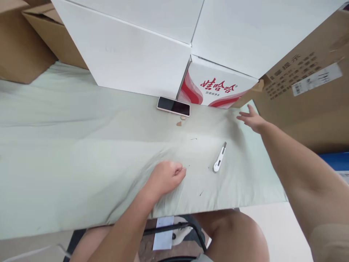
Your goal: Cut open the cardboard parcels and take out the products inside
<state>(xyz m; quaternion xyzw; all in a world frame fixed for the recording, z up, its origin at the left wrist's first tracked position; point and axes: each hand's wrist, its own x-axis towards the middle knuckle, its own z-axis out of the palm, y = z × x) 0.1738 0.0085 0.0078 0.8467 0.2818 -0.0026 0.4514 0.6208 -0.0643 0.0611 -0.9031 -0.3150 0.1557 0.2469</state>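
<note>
My left hand (168, 178) rests on the pale green cloth (81, 160) near the table's front, its fingers curled into a loose fist. Nothing shows in it, though the inside of the fist is hidden. Farther out on the right, my right hand (252, 119) reaches with fingers apart and holds nothing; it is close to the red and white carton (218, 85). A white utility knife (219, 158) with its grey tip pointing away lies between my hands. Against the carton's lower left corner is a phone (173, 106), dark screen up, with two small brown scraps (179, 124) beside it.
Large white boxes (141, 54) are stacked along the back. Brown cardboard boxes (54, 40) stand at the far left, and a big brown carton (305, 91) with a label rises at the right. My knees (237, 236) are under the table's front edge.
</note>
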